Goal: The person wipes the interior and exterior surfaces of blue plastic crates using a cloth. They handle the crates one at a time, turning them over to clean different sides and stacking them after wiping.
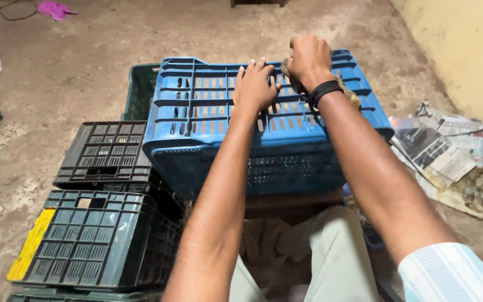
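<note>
Nearest the camera are the person's knees in pale trousers (331, 251) and a striped sleeve (448, 274) at the near right. Both bare forearms reach away over a blue crate (208, 117) that lies upside down in the middle of the scene, its slotted base facing up. The left hand (254, 86) lies flat on that base, fingers (247, 72) released and spread, pressing on the plastic. The right hand (308, 59), with a black band (324, 89) at the wrist, is clenched around a brownish rag (349, 95) held against the far right part of the base. To the near left two dark crates (93, 237) also sit upside down, one with a yellow edge, the other (107, 151) just behind it. A green crate (141, 89) shows past the blue crate's left side. Crumpled newspapers (448, 154) lie on the floor (85, 50) to the right, near a yellow wall (465, 45). A pink scrap (54, 8) lies at the far left.
</note>
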